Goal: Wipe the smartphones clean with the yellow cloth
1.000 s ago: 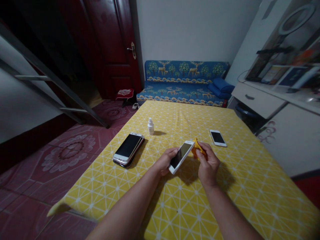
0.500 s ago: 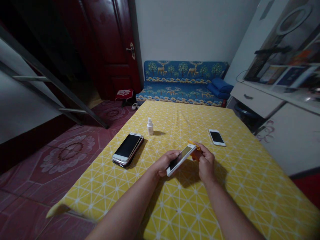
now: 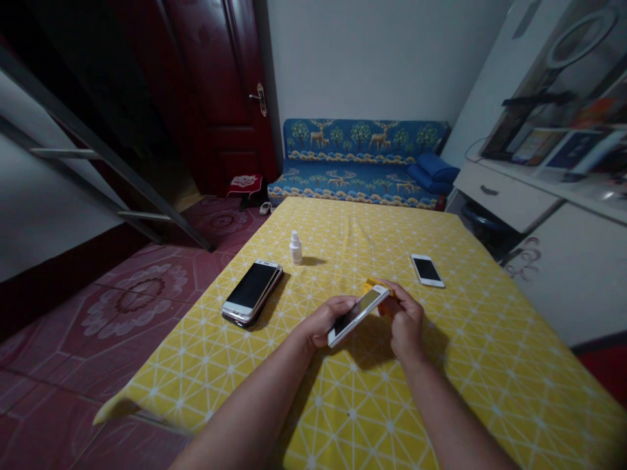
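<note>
A white smartphone (image 3: pixel 357 314) is tilted above the table, its dark screen facing up toward me. My left hand (image 3: pixel 329 318) grips its lower left side, thumb lying over the screen's edge. At the phone's upper right end, my right hand (image 3: pixel 405 318) is closed on an orange-yellow cloth (image 3: pixel 376 285), which is pressed against that end and shows behind it. Part of the cloth is hidden by the phone and the fingers.
On the yellow patterned tablecloth (image 3: pixel 343 418) lie a stack of smartphones (image 3: pixel 252 290) at left and another white phone (image 3: pixel 428 270) at right. A small white bottle (image 3: pixel 296 249) stands upright beyond the stack. Behind are a blue sofa (image 3: pixel 343 175) and, rightward, a white cabinet (image 3: pixel 578 267).
More of the orange-yellow cloth now shows behind the phone's upper end, as my right hand has shifted slightly. My left hand keeps its hold; the whole view has moved a little.
</note>
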Demonstrator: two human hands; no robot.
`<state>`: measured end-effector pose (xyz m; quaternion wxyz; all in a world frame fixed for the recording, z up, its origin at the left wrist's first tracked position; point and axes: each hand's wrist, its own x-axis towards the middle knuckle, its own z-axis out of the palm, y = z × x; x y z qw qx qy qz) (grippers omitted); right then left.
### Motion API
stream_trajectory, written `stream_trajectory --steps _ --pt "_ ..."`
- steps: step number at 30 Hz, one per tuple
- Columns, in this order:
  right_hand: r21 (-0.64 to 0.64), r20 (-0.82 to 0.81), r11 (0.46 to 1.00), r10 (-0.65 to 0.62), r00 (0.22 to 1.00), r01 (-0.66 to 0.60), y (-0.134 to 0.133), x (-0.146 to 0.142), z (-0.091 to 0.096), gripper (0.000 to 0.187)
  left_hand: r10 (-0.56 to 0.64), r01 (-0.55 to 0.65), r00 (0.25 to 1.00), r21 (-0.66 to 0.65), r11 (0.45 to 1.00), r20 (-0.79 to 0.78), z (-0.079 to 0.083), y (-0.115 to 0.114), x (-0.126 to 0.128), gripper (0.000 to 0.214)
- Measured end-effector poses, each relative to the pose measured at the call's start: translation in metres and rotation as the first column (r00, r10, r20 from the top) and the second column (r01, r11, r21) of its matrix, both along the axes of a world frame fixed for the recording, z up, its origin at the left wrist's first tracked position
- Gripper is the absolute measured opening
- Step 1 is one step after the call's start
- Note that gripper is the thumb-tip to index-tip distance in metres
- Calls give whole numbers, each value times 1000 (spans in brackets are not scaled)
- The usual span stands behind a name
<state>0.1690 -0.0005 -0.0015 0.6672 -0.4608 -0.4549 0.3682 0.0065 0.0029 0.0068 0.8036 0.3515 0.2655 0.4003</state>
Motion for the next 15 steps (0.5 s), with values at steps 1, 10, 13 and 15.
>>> stream_trajectory --steps 1,10,13,15 --pt "12 10 1000 -13 1000 13 0 0 0 25 -22 22 1000 1 1000 -9 -1 1 0 30" --pt "133 112 989 -87 990 72 -1 3 -1 26 136 -139 986 -23 990 -97 -2 8 4 31" --pt "189 204 979 -112 972 73 -2 3 1 27 173 -175 979 -13 984 -110 -5 8 5 30" --pt "246 284 967 -142 948 71 -2 3 1 29 196 -197 975 -1 980 -106 -7 8 5 30"
